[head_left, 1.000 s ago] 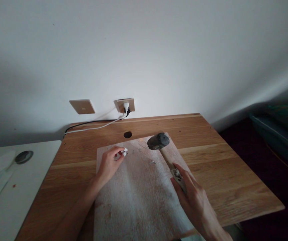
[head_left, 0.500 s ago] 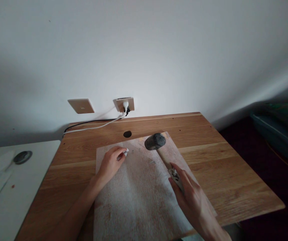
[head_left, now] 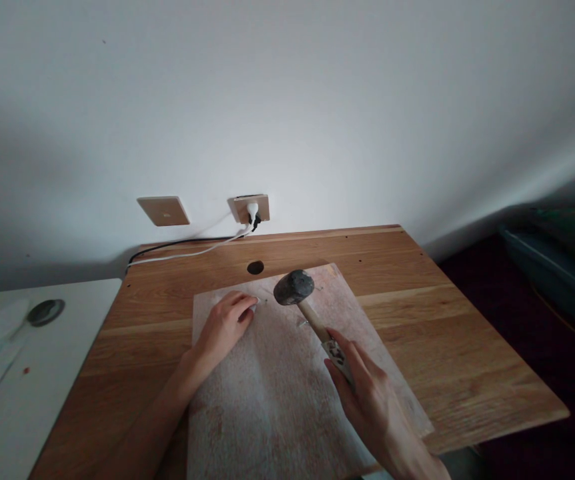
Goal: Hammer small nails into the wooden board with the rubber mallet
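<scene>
My right hand (head_left: 367,387) is closed round the handle of a rubber mallet (head_left: 295,288), whose black head is raised over the upper part of a whitish, worn wooden board (head_left: 267,400). At the board's upper left, my left hand (head_left: 227,327) is closed in a pinch on a small white piece (head_left: 254,305), too little of which shows to name. Just right of those fingertips stands what looks like a small nail (head_left: 266,301). A few small shiny metal bits (head_left: 302,323) lie on the board, partly below the mallet head.
The board lies on a wooden table (head_left: 467,360) with a round cable hole (head_left: 255,267). Behind it, a wall socket (head_left: 252,209) has a white cable (head_left: 187,255) and a black cable plugged in. A white table (head_left: 67,353) with a dark round object (head_left: 46,313) adjoins on the left.
The mallet and my right hand have moved left, bringing the head closer to my left fingertips. My left hand stays nearly where it was, still pinching the white piece.
</scene>
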A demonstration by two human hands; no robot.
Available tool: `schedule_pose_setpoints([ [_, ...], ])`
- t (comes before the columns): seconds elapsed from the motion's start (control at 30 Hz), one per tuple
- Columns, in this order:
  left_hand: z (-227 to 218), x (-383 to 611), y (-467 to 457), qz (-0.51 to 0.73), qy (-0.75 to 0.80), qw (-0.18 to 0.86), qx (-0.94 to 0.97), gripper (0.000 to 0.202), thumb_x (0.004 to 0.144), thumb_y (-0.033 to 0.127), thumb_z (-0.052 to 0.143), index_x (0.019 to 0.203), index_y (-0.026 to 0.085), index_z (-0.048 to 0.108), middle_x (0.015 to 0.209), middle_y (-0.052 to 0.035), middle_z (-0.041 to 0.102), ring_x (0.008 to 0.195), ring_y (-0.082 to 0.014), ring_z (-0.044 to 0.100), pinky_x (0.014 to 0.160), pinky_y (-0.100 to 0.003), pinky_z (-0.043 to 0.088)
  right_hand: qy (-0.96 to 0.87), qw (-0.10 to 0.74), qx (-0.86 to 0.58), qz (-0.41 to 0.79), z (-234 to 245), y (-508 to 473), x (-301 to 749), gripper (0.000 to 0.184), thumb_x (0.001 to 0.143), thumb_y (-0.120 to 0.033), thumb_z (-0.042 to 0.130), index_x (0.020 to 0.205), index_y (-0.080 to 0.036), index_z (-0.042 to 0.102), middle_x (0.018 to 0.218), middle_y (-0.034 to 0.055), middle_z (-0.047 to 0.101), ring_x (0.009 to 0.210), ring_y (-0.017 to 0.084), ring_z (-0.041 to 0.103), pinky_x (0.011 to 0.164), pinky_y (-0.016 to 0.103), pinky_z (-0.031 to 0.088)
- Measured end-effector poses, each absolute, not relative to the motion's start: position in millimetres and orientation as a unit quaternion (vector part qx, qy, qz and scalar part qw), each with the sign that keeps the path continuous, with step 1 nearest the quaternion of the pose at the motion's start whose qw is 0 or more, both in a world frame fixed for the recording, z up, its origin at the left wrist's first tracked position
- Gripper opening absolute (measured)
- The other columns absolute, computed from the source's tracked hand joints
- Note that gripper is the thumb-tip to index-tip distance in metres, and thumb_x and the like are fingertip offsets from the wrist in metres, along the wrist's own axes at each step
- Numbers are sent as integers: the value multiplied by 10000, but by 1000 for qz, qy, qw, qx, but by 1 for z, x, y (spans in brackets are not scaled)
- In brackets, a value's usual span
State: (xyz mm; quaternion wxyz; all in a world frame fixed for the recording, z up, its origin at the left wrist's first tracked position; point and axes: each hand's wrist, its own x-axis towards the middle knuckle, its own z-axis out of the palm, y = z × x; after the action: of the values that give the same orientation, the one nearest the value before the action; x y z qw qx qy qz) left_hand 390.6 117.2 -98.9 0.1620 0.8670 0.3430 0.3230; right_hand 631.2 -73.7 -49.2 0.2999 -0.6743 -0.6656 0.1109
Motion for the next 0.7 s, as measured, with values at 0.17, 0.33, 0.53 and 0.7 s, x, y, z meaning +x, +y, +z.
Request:
schedule_pose_setpoints([
  [0.17, -102, 391, 118, 345, 338, 163, 860, 369, 834, -45, 581, 1051, 219, 718, 962, -33, 738, 879, -186, 718, 788, -316, 603, -665, 310, -671, 105, -50, -71, 626, 393, 1074, -240, 435, 1462, -198, 476, 1112, 125, 755, 907, 247, 794, 714, 333, 660],
  [0.33, -103, 390, 117, 361, 326, 155, 860, 330, 845, -40, 588, 1020, 206, 720, 931, -37, 741, 850, -185, 719, 761, -310, 604, -673, 310, -663, 105, -47, -69, 627, 373, 1072, -225, 432, 1440, -185, 480, 1073, 125, 753, 886, 243, 792, 705, 329, 658],
  [0.53, -102, 390, 118, 365, 316, 137, 865, 295, 869, -20, 587, 991, 213, 721, 896, -32, 722, 835, -186, 701, 733, -302, 592, -675, 300, -666, 107, -45, -70, 628, 381, 1070, -221, 438, 1448, -187, 464, 1107, 133, 753, 934, 249, 792, 733, 332, 659],
  [0.7, -104, 392, 119, 361, 319, 129, 867, 311, 866, -17, 578, 1025, 211, 717, 891, -37, 722, 823, -187, 705, 725, -299, 592, -674, 305, -664, 106, -48, -71, 627, 395, 1070, -217, 432, 1464, -192, 447, 1127, 138, 750, 934, 254, 796, 712, 333, 660],
])
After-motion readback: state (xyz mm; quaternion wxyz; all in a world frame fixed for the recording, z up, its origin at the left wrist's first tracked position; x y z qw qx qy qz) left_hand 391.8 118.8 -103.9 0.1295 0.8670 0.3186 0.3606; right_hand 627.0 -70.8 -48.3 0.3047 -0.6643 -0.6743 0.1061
